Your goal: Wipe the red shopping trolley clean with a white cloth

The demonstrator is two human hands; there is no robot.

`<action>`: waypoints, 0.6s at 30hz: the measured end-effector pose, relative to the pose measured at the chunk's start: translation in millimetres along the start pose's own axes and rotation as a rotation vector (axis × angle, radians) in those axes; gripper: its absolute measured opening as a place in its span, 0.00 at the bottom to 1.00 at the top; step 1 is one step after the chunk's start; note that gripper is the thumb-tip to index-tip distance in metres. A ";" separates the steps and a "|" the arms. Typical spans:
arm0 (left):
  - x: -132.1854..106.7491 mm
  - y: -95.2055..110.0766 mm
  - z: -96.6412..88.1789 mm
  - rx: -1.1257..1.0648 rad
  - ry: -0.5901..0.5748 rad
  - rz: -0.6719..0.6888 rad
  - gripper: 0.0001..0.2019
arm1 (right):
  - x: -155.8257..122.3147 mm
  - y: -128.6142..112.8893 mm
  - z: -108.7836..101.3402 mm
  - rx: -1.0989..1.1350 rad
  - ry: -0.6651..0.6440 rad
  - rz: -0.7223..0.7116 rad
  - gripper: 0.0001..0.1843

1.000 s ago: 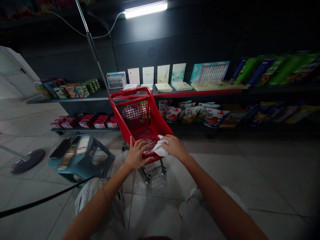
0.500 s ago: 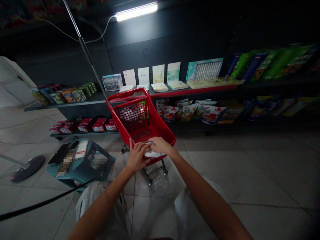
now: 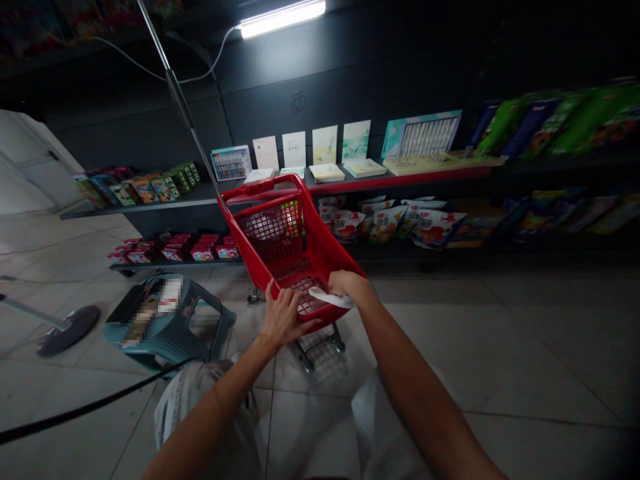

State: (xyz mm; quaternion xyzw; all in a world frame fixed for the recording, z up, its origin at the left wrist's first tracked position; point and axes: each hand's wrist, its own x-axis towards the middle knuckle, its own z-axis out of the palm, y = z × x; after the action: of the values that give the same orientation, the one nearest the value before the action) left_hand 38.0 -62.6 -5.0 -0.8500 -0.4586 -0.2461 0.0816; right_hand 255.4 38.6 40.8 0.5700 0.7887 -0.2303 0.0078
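A small red shopping cart [image 3: 333,243] stands in front of me, its basket tilted toward me. My left hand [image 3: 284,317] grips its near rim, fingers over the edge and thumb along the outside. In my right hand [image 3: 349,283] is a white cloth [image 3: 331,298], closed in the fingers and hanging over the near right part of the basket. Whether the cloth touches the rim I cannot tell. Grid openings show in the basket's floor and back wall.
Behind the cart, a dark shelf [image 3: 200,195] carries books [image 3: 327,173], boxes and snack bags [image 3: 437,227]. At left stands a blue-grey stool [image 3: 200,333] with blurred items on top. A metal pole [image 3: 205,160] rises by the cart handle; a black cable [image 3: 100,402] crosses lower left.
My right hand has moved right along the near rim with the white cloth, away from my left hand. The left hand stays at the rim. The view has shifted slightly.
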 end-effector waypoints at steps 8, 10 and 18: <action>-6.0 0.6 -1.7 -0.017 0.011 -0.004 0.30 | -17.2 -18.9 8.4 -0.123 -0.132 0.004 0.11; -7.2 0.4 -3.4 -0.021 0.011 -0.001 0.30 | -21.1 -23.6 7.3 -0.116 -0.170 -0.113 0.11; -7.9 -0.6 -3.0 -0.026 -0.011 -0.009 0.29 | -39.0 -14.1 6.4 0.022 -0.062 -0.419 0.14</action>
State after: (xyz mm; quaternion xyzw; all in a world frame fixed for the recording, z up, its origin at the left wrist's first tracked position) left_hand 33.0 -69.2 -6.3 -0.8502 -0.4595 -0.2478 0.0671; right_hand 254.8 -2.2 50.8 0.3863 0.8867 -0.2529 -0.0220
